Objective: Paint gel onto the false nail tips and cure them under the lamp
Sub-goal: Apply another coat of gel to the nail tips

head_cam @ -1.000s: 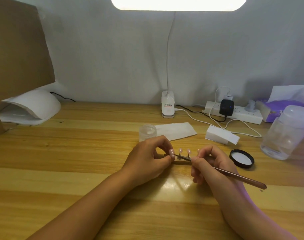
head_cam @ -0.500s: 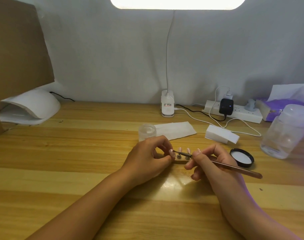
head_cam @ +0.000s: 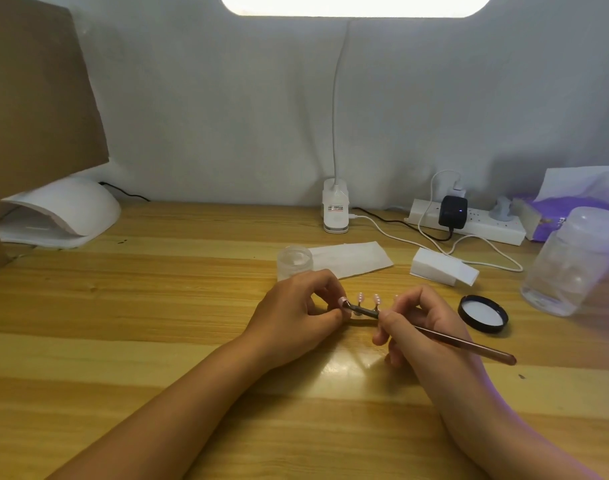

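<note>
- Head view: my left hand (head_cam: 296,317) and right hand (head_cam: 424,327) meet near the middle of the worktop (head_cam: 123,306), a little toward its right edge.
- The nail tips (head_cam: 360,298) stand there in a short row on small stems, just in front of the gel jar (head_cam: 294,263). One tip is half hidden behind my right fingers.
- My left fingers are curled in, with thumb and forefinger pinching the leftmost tip. I cannot tell whether they hold its stem or its edge.
- My right fingers are closed round the brush (head_cam: 469,342) like a pen, low down by the metal collar. The bristle end lies on that leftmost tip, and the handle points toward the right edge.
- These tips look thin, light and springy. I judge they would pop off their stems under a hard stroke.
- Wet gel smears and stays tacky, so I should hold them by the stem or base and never touch the painted face.
- The brush handle is stiff and light and the bristles are soft, so a low grip gives the best control.
- The white curing lamp (head_cam: 60,213) sits at the back left corner, well apart from the tips, so I should carry them there level.
- The black lid (head_cam: 483,313) lies beside my right hand.
</note>
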Action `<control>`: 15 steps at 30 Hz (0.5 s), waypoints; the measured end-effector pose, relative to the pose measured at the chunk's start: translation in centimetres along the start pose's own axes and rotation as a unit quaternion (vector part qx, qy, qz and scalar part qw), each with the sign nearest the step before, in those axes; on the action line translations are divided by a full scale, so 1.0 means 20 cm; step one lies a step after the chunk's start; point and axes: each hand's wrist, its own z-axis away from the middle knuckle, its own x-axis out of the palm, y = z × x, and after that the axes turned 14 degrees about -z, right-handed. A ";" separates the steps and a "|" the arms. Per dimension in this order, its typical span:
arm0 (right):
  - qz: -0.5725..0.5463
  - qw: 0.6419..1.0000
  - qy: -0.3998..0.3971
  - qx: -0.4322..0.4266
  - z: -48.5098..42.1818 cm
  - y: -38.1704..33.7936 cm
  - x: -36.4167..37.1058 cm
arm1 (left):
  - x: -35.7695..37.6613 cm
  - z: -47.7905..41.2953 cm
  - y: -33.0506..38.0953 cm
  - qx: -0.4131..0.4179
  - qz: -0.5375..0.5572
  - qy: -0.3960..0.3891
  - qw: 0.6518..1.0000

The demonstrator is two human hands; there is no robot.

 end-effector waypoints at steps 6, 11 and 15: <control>-0.002 1.000 0.011 -0.003 -0.01 0.00 -0.01 | 0.01 0.00 0.00 0.002 0.016 0.001 1.000; -0.045 0.999 0.012 -0.017 0.00 -0.01 -0.01 | 0.00 -0.01 0.00 0.000 0.029 0.003 1.000; -0.029 0.999 -0.025 -0.030 -0.01 -0.02 -0.01 | 0.00 -0.01 0.00 -0.006 0.060 0.003 0.998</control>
